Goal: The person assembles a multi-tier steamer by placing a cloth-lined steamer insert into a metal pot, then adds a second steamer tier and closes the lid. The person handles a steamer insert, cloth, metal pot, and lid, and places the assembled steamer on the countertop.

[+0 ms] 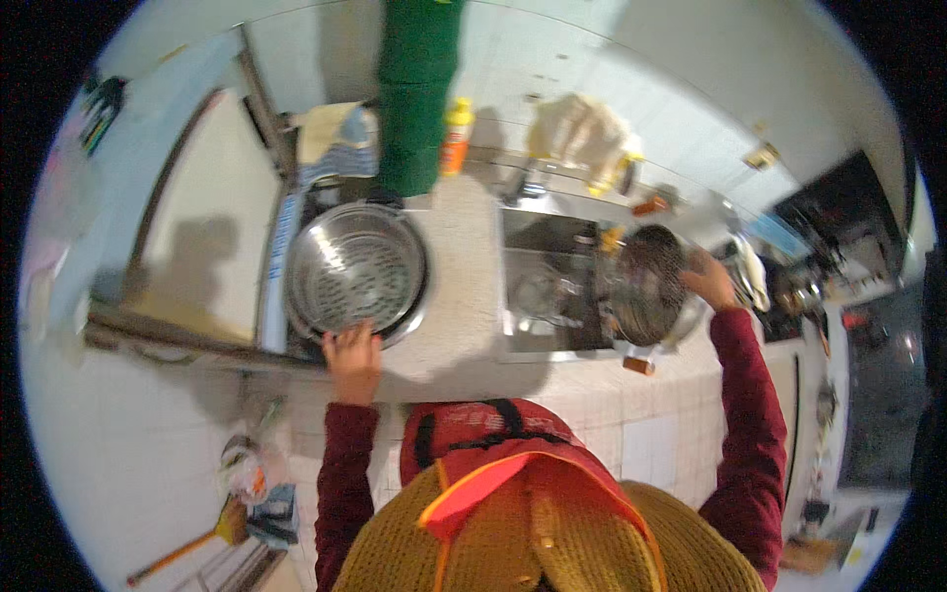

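At the left, my left hand [353, 363] is closed over the near rim of a round steel steamer basket [357, 271] with a perforated bottom. The basket sits off-centre over a larger dark-sided pan, part of which shows below its right edge. Far to the right, the fingers of my right hand [708, 281] are closed at the right edge of a dark round metal strainer or pot [649, 286]. That vessel looks tilted beside the sink [552, 353], over its right part; motion blur hides its exact kind.
A tall green cylinder [419, 99] stands behind the steamer, next to an orange bottle with a yellow cap [456, 138]. Pale cloths [582, 133] hang behind the sink. Counter surface [459, 286] lies between steamer and sink. A raised panel [212, 227] borders the left side.
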`<state>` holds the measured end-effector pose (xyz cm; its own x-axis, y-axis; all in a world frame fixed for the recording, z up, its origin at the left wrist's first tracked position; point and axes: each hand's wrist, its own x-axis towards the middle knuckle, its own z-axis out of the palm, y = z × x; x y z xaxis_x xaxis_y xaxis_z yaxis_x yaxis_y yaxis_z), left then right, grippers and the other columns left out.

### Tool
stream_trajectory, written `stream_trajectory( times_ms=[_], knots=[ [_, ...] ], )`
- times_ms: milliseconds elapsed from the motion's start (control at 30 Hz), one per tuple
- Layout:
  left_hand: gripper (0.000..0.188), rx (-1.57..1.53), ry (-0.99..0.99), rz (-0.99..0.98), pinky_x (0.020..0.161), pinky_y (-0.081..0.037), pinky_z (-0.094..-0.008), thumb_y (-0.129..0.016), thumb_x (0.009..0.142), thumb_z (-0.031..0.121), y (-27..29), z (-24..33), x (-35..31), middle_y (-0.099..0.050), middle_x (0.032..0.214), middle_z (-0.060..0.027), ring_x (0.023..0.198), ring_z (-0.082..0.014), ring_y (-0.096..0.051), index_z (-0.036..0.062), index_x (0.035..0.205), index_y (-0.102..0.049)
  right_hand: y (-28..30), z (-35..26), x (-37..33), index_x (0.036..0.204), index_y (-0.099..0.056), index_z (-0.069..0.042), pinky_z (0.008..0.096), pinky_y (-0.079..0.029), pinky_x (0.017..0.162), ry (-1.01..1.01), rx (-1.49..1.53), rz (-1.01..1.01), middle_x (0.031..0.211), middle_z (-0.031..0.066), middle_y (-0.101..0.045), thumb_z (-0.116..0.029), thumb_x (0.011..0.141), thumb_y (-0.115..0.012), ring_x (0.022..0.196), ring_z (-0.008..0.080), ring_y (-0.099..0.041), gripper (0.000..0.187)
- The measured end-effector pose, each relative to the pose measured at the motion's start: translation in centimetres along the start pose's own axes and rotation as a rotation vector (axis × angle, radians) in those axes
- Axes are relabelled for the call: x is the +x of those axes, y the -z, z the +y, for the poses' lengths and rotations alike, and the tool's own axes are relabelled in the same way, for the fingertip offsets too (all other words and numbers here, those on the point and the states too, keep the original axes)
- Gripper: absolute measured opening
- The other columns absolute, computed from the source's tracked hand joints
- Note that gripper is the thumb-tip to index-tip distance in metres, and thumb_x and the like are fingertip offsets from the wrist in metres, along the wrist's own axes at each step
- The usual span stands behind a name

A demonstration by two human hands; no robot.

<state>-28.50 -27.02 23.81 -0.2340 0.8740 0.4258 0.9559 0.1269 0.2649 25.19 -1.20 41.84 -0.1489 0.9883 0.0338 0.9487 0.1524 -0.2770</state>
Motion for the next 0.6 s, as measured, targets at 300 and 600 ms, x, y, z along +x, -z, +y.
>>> stream_trajectory(
  times_ms=[300, 600],
  knots=[
    [0.019, -0.137, -0.008, -0.231, 0.084, -0.04, -0.0433, -0.055, 0.08, 0.016, -2.3, -1.3, 2.0, -0.063, 0.091, -0.0116, 0.088, -0.027, -0.059, 0.0047, 0.094, -0.061, -5.6, 7.3, -10.6, 0.109, -0.052, -0.018, 0.0366, -0.049, 0.066, -0.771, 0.96, -0.082, 0.093, 0.0072, -0.053, -0.051, 0.07, -0.062, 0.077, 0.022, -0.055, 0.052],
    [0.019, -0.184, -0.052, -0.434, 0.061, -0.046, -0.0472, -0.05, 0.086, 0.018, -0.7, -1.0, 5.1, -0.061, 0.068, -0.0184, 0.064, -0.0357, -0.061, 0.0035, 0.094, -0.06, -13.2, 3.9, -20.3, 0.108, -0.056, -0.016, 0.0407, -0.049, 0.077, -0.966, 1.635, 0.0, 0.106, 0.0098, -0.058, -0.036, 0.068, -0.065, 0.092, 0.0272, -0.055, 0.046]
  ],
)
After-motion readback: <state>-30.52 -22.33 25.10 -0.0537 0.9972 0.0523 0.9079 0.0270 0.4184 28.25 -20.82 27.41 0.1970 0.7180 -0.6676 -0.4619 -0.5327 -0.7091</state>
